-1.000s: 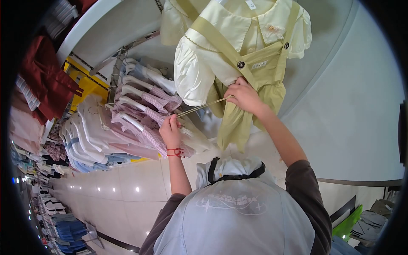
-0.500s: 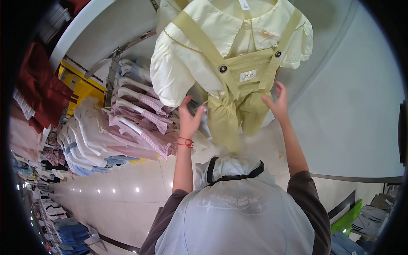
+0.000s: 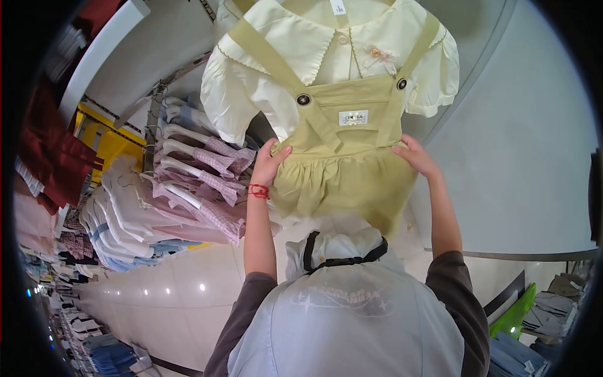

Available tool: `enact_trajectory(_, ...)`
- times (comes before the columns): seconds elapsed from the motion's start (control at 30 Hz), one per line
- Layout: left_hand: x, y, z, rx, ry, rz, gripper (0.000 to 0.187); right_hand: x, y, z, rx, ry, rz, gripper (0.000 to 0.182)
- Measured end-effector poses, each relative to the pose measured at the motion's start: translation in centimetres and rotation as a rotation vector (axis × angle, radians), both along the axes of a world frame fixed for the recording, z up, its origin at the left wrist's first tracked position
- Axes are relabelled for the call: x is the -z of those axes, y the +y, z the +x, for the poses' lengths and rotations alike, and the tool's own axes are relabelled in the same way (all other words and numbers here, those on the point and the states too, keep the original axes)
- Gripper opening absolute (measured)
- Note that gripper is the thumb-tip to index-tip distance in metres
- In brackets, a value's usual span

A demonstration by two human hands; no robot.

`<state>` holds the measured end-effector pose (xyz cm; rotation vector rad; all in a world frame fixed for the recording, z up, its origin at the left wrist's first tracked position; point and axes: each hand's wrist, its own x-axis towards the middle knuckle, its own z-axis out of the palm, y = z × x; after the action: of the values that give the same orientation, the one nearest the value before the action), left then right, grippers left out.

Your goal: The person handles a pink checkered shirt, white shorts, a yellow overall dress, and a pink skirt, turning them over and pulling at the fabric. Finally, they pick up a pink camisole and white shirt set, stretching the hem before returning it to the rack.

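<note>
In front of me hangs a light green pair of overalls (image 3: 342, 169) with two buttoned straps and a small label patch on the bib. Under its straps sits a cream blouse (image 3: 264, 94) with a wide scalloped collar, puffed short sleeves and a flower trim. A white size tag (image 3: 339, 7) shows at the neck. My left hand (image 3: 269, 164), with a red string bracelet on the wrist, pinches the overalls at one side of the waist. Opposite it, my right hand (image 3: 416, 156) grips the other side, thumb on the front. The waist is stretched flat between them.
To the left, several pink checked garments (image 3: 207, 163) hang on white hangers from a rail. White and blue clothes (image 3: 119, 207) hang below them, and dark red clothing (image 3: 50, 132) is at far left. A smooth white panel (image 3: 515, 157) stands on the right. Folded clothes (image 3: 553, 314) lie lower right.
Both hands have gone from open beside the overalls to holding its waist. The gathered legs have spread out wide and flat, and the outfit sits slightly further left in view.
</note>
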<state>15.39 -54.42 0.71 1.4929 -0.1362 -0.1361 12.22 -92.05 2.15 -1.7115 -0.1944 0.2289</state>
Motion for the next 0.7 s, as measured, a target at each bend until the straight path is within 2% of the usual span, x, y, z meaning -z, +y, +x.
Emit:
enact_trajectory(0.2, 0.8, 0.0, 0.2, -0.022, -0.057, 0.016, 0.021, -0.9, -0.9, -0.1, -0.012, 0.081, 0.063, 0.024)
enact_trajectory(0.33, 0.7, -0.1, -0.3, -0.097, -0.274, 0.237, 0.029, -1.2, -1.3, -0.4, -0.081, 0.009, -0.044, 0.035)
enact_trajectory(0.43, 0.1, -1.3, -2.1, -0.012, -0.386, 0.260, 0.035, -2.9, -0.3, -2.5, -0.259, 0.044, -0.035, 0.048)
enact_trajectory(0.47, -0.6, -1.4, -2.6, 0.073, -0.542, 0.474, 0.040, -3.3, 0.4, -2.9, -0.350, 0.089, -0.029, 0.053)
enact_trajectory(0.5, -1.1, -1.8, -3.3, 0.124, -0.530, 0.513, 0.042, -3.4, 1.2, -3.3, -0.441, 0.136, -0.022, 0.058)
enact_trajectory(0.57, -1.5, -3.0, -4.8, 0.226, -0.508, 0.589, 0.045, -2.9, 3.1, -3.6, -0.435, -0.036, -0.170, 0.062)
enact_trajectory(0.6, -1.5, -3.3, -5.2, 0.240, -0.519, 0.642, 0.055, -2.6, 3.8, -3.6, -0.430, -0.127, -0.244, 0.064)
enact_trajectory(0.7, -1.1, -3.9, -6.3, 0.096, -0.313, 0.375, 0.066, -0.8, 4.9, -3.7, -0.325, -0.253, -0.350, 0.067)
